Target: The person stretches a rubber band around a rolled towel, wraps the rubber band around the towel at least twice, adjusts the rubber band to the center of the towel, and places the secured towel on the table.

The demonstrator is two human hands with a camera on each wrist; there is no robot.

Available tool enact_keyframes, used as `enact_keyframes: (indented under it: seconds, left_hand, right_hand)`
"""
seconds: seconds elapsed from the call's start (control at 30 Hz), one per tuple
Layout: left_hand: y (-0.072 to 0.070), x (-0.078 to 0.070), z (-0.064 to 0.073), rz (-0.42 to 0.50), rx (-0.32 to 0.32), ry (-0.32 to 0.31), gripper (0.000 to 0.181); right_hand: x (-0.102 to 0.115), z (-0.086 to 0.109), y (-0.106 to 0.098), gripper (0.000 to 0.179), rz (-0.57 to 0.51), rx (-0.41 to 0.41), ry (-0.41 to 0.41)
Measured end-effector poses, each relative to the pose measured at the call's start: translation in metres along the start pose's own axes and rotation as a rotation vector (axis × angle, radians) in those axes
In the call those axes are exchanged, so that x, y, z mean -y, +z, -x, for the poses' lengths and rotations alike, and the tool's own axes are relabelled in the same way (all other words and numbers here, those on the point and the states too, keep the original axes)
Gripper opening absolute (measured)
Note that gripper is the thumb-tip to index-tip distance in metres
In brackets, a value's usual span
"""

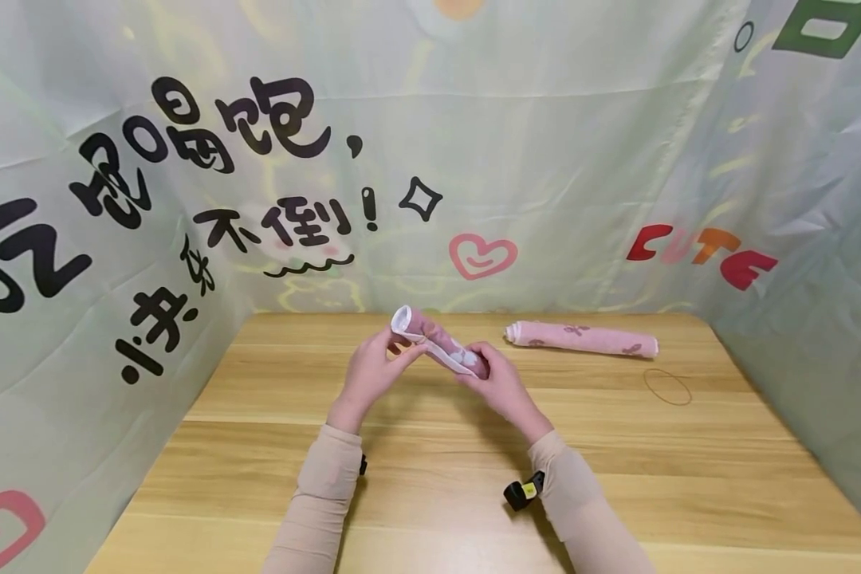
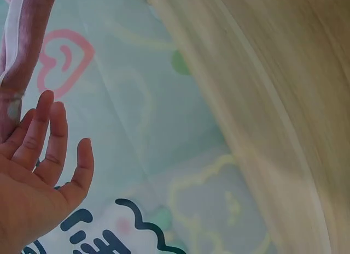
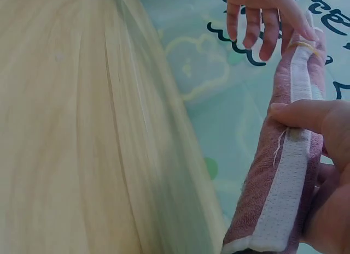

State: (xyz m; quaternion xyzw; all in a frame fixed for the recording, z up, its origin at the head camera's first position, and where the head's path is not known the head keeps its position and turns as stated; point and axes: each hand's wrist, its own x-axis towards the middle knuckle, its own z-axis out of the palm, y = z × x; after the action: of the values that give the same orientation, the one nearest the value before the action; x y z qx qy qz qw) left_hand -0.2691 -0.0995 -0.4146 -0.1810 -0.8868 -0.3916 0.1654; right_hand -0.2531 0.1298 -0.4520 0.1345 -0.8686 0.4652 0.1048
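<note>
A rolled pink towel (image 1: 445,344) with a white edge strip is held up over the table, tilted, its open end up and to the left. My right hand (image 1: 501,387) grips its lower part, the thumb lying across the white strip in the right wrist view. Near the other end a thin tan rubber band (image 3: 304,45) goes round the roll. There my left hand (image 1: 368,373) pinches the towel, thumb tip right at the band; its other fingers (image 2: 56,139) spread away from the roll in the left wrist view.
Another rolled pink towel (image 1: 581,339) with darker motifs lies at the back right of the wooden table (image 1: 430,510). A loose rubber band (image 1: 667,401) lies in front of it. Printed cloth walls (image 1: 545,159) rise behind the table and at both sides.
</note>
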Motion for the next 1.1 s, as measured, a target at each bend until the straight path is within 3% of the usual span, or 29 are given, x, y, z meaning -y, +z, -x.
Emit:
enact_keyframes:
  seconds: [0.3,0.47,0.6,0.83,1.1]
  left_hand:
    - [-0.0044,0.0037,-0.0011,-0.057,-0.025,-0.02,0.055]
    - [-0.005,0.004,0.0,-0.122,0.002,0.026,0.058]
    - [-0.0036,0.0066,0.0003,-0.127,0.023,0.076,0.052]
    - [-0.0021,0.0103,-0.0001,-0.061,0.046,0.146,0.038]
    - [-0.0027,0.0095,0.0006,-0.048,0.11,0.135,0.019]
  right_hand:
    - [-0.0044,0.0002,-0.0068,0.039,0.08,0.021,-0.044]
    - [-0.0069,0.0012,-0.0073,0.038,0.135,0.047,-0.065]
    - [-0.0086,0.0017,-0.0077,0.037,0.149,0.049,-0.066]
    - [-0.0092,0.0016,-0.0092,0.036,0.193,0.044,-0.078]
    - [-0.0109,0.0022,-0.0094,0.034,0.227,0.058,-0.077]
